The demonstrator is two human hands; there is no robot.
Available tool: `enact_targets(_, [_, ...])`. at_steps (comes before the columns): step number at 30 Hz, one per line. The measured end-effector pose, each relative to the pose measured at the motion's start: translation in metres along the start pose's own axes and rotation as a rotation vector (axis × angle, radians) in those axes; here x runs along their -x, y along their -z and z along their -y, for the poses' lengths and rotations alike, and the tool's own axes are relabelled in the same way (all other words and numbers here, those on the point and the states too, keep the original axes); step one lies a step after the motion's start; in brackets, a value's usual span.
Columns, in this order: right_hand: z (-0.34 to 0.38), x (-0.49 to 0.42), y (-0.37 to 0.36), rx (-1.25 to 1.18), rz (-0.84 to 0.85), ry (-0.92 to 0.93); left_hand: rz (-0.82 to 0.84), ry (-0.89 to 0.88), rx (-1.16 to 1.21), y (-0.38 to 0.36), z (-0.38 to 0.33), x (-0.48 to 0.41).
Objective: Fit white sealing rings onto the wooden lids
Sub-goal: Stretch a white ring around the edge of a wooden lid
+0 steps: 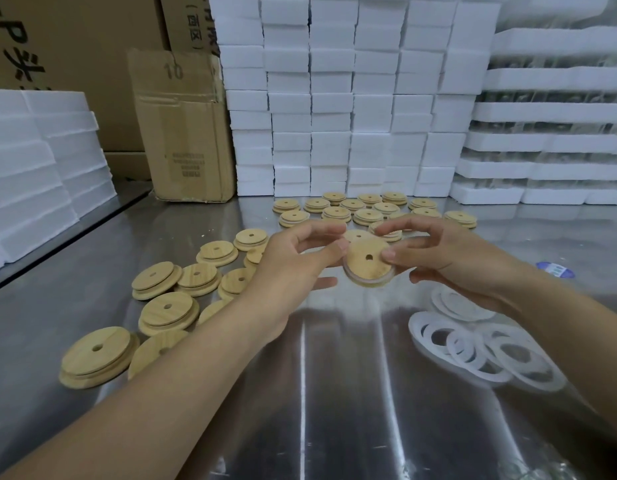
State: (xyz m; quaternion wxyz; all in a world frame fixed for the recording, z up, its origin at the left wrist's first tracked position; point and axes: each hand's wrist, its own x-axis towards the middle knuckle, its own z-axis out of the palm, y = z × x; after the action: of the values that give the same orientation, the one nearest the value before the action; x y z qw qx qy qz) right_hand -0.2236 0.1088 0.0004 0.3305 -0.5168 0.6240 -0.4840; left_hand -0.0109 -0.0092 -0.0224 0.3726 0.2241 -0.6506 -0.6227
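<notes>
You're pinching the wooden lid (pixel 367 263), left hand (pixel 293 258) and right hand (pixel 449 258).
Uneven pressing is risking popping its seemingly half-seated sealing ring (pixel 367 284).

Between our left hand (pixel 300 261) and right hand (pixel 449 258) we see the wooden lid (pixel 367 263), pale honey-tan with fine straight grain and a dark centre hole. A translucent white sealing ring (pixel 369 285) edges its lower rim. Left of our left hand, the loose lids (pixel 168 310) show the same tan and grain. Just nearer us than the right hand, the pile of rings (pixel 487 344) is milky white. The worktop (pixel 334 393) is silver-grey with bright streaks. Beyond both hands we find white foam blocks (pixel 334 98) and a brown cardboard box (pixel 186 133) with dark print. Right of the right hand lies a blue-and-white disc (pixel 555 270).
</notes>
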Motion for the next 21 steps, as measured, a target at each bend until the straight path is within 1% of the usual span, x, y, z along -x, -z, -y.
enact_targets(4, [-0.014, -0.005, 0.018, 0.218, -0.222, -0.059, -0.109, 0.041, -0.032, 0.003, 0.001, -0.001])
enact_targets(7, [-0.027, -0.009, 0.034, 0.467, -0.408, -0.073, -0.140, 0.067, -0.052, 0.002, 0.001, -0.002])
enact_targets(8, [-0.031, -0.010, 0.038, 0.559, -0.442, -0.085, -0.146, 0.070, -0.063, 0.002, 0.001, -0.002])
enact_targets(10, [-0.039, -0.012, 0.043, 0.751, -0.445, -0.120, -0.155, 0.073, -0.088, 0.002, 0.002, -0.002])
enact_targets(12, [-0.043, -0.014, 0.044, 0.858, -0.432, -0.118, -0.160, 0.075, -0.109, 0.001, 0.002, -0.001])
enact_targets(17, [-0.034, -0.012, 0.037, 0.808, -0.450, 0.012, -0.166, 0.071, -0.134, -0.001, 0.002, 0.000])
enact_targets(19, [-0.033, -0.010, 0.033, 0.873, -0.407, 0.001, -0.169, 0.075, -0.136, -0.001, 0.002, 0.000])
enact_targets(21, [-0.034, -0.009, 0.029, 0.970, -0.313, -0.037, -0.169, 0.077, -0.150, -0.001, 0.002, 0.000])
